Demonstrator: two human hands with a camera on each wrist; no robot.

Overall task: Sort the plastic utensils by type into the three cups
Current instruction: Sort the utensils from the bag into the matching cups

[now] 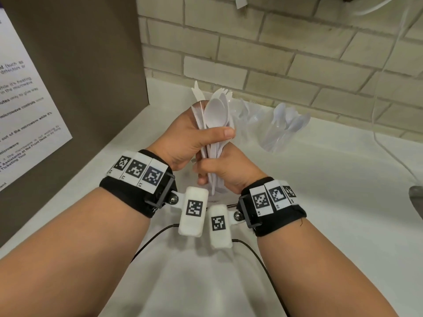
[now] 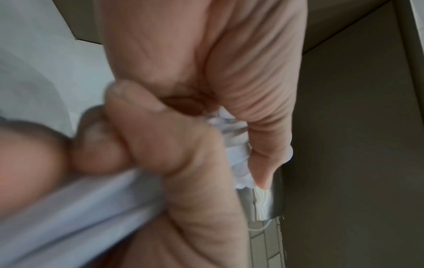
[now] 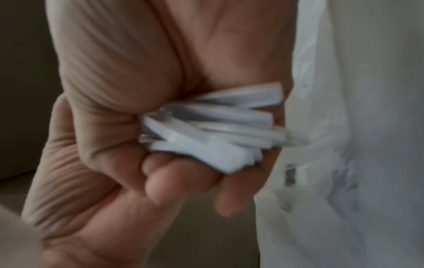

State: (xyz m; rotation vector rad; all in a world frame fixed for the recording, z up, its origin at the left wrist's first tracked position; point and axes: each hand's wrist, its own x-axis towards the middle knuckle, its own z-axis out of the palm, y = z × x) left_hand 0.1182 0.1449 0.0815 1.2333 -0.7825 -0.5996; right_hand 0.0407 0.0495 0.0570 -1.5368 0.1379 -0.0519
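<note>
A bundle of white plastic utensils (image 1: 216, 115) stands upright between my two hands above the white counter; spoons, forks and a knife tip show at its top. My left hand (image 1: 194, 138) grips the bundle's middle, thumb across the front. Just below, my right hand (image 1: 217, 170) grips the handles. In the left wrist view my left hand (image 2: 206, 90) curls round the blurred utensils (image 2: 238, 156). The right wrist view has the handle ends (image 3: 206, 137) sticking out of my right hand (image 3: 114, 127). Behind stand a clear cup of spoons (image 1: 278, 136) and another clear cup (image 1: 246, 113) with a few utensils.
A brown panel with a printed notice (image 1: 27, 99) walls off the left. A brick wall (image 1: 274, 53) runs along the back of the white counter (image 1: 320, 202). A white cable (image 1: 389, 145) hangs at the right, with a grey object (image 1: 416, 200) at the right edge.
</note>
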